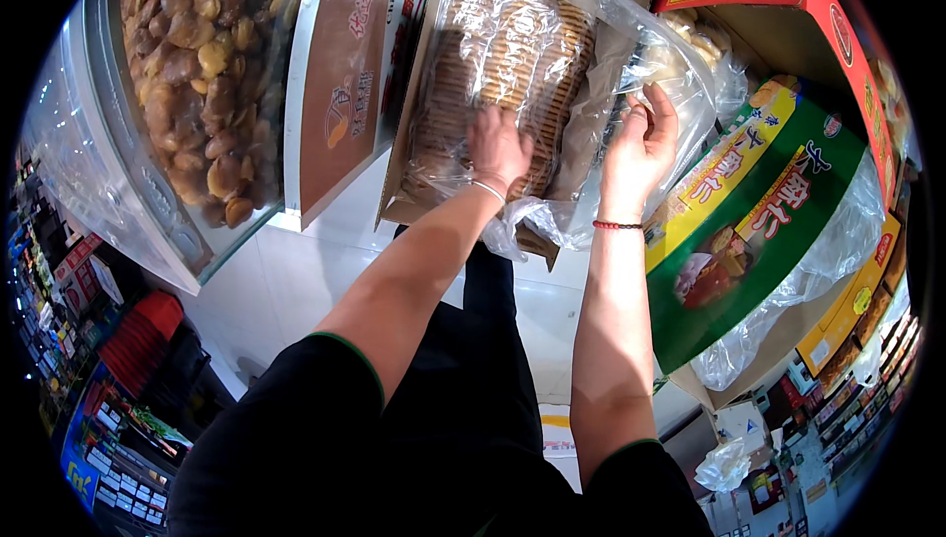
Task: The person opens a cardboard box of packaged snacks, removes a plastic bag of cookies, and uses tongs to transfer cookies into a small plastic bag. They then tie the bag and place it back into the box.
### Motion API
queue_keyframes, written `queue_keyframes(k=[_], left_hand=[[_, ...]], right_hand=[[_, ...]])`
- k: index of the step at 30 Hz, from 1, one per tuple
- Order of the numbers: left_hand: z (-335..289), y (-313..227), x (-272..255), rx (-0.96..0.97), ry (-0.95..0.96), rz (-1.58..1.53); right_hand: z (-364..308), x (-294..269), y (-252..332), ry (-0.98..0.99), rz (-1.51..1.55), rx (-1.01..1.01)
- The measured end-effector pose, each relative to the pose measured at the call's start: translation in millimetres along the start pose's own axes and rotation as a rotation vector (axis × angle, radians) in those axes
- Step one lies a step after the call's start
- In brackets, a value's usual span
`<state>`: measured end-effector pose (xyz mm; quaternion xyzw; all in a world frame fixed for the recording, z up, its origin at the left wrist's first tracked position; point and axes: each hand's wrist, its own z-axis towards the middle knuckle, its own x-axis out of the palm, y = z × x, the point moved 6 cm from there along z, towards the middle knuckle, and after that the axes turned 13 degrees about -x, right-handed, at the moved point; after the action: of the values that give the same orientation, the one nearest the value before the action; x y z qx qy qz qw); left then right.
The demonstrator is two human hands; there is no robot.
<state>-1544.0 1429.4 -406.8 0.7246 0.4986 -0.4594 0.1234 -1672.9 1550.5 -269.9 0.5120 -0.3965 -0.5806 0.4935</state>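
Observation:
A cardboard box (396, 204) holds rows of thin brown biscuits (532, 44) inside a clear plastic liner (631, 39). My left hand (500, 148) reaches over the near part of the rows, its fingers extended onto the biscuits or the film over them. Light glare and slight blur hide the exact contact of those fingertips. At the box's right side my right hand (641, 143) is raised beside the liner, palm turned inward. Its fingers are loosely curled and apart from the thumb, with nothing visible between them.
On the left stands a clear-sided bin of brown broad beans (202, 74), with a brown sign panel (340, 84) beside it. A green and yellow carton (749, 232) and a red carton (828, 15) crowd the right. Pale packed snacks (700, 39) lie behind my right hand.

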Motion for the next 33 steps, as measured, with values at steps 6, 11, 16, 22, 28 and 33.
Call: queue_keyframes(k=[6, 11, 16, 22, 28, 33], left_hand=[[-3.7, 70.4, -27.6, -0.523, -0.253, -0.078], [-52.1, 87.0, -40.7, -0.612, -0.286, -0.403], [-50.8, 142.7, 21.0, -1.039, -0.253, -0.934], [-84.7, 25.1, -67.0, -0.058, -0.002, -1.133], [-146.3, -18.9, -80.1, 0.478, 0.219, -0.85], [-137.6, -29.3, -92.0, 0.63, 0.286, -0.972]], right_hand=[[-5.0, 4.2, -6.1, 0.016, -0.028, 0.005], [-11.7, 9.5, -7.3, 0.069, -0.066, 0.038], [-23.5, 18.1, -15.9, 0.146, -0.025, 0.063], [-56.7, 57.8, -0.8, 0.646, -0.072, 0.375], [-36.6, 40.8, 25.6, 0.865, -0.783, 0.13], [-12.9, -66.5, 22.5, -0.051, -0.383, 0.022]])
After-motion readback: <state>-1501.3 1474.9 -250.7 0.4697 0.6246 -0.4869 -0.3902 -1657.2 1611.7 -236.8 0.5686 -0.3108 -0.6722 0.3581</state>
